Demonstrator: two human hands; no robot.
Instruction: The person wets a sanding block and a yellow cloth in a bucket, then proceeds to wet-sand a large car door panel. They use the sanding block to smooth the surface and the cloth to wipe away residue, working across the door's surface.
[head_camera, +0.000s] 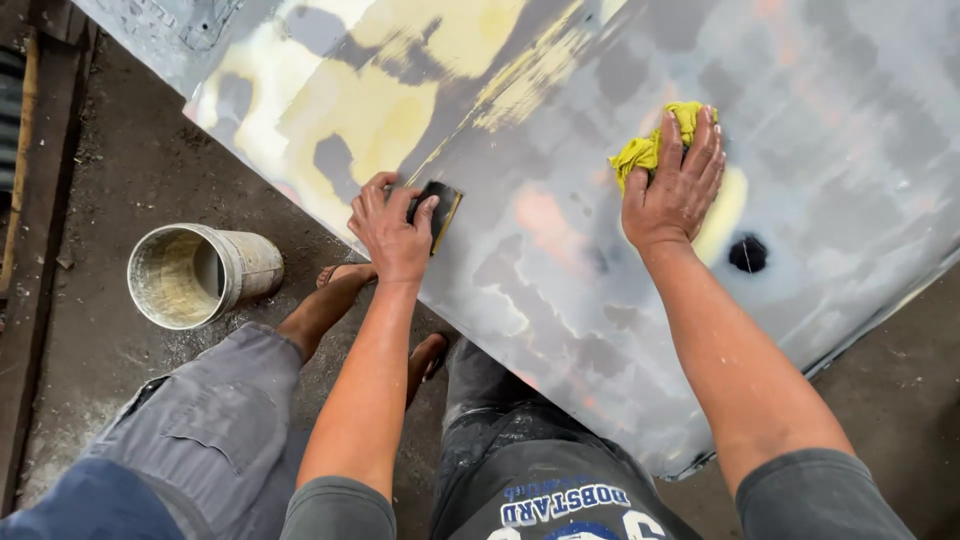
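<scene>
Head view, looking down on a large sanded metal panel, grey with yellow filler patches, tilted across the frame from upper left to lower right.

Left hand at the panel's lower left edge, fingers curled shut round a small dark sanding block. Block pressed flat to the metal, its long axis running roughly up and away from the knuckles, parallel to a pale yellow streak just above.

Right hand further up the panel, well apart from the left, fingers spread and flat, palm down on a crumpled yellow rag; rag pinned under the fingertips rather than gripped, part of it showing beyond them.

Small dark hole in the panel just below and right of the right wrist; right hand clearly the nearer.

Pale bucket lying on its side on the dirty floor, left of the panel, near a sandalled foot.
</scene>
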